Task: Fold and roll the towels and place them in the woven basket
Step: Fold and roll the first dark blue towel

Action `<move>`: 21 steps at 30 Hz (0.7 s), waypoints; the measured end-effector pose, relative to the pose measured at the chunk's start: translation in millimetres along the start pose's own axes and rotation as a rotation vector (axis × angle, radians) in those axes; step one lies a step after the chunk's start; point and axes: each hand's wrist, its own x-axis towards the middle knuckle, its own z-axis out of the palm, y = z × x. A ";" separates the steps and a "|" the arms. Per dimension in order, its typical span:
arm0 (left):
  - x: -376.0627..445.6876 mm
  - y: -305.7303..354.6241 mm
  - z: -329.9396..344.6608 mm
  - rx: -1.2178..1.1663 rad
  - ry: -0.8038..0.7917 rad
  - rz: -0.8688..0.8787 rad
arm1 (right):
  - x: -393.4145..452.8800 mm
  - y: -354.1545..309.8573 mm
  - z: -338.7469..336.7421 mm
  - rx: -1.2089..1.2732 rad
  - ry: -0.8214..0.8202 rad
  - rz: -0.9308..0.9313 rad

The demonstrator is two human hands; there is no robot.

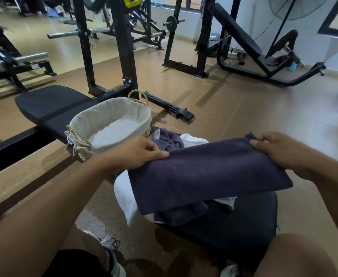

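A dark purple towel (208, 172) is folded into a long flat band and held across the black bench (244, 222) in front of me. My left hand (142, 151) pinches its far left corner. My right hand (280, 150) grips its far right corner. Under it lies a heap of white towel (124, 198) and more dark purple cloth (169, 139). The woven basket (112, 126), lined with pale cloth, stands on the bench just beyond my left hand and holds nothing.
Black gym racks (124, 47) and barbells (16, 58) stand behind the bench. A loose black bar (170, 106) lies on the brown floor right of the basket. An incline bench (244, 37) stands at the back right. My knees flank the bench at the bottom.
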 end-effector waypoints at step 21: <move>30.7 -27.1 26.7 -0.581 0.301 -0.013 | 51.9 -53.6 114.4 -0.019 0.148 -0.668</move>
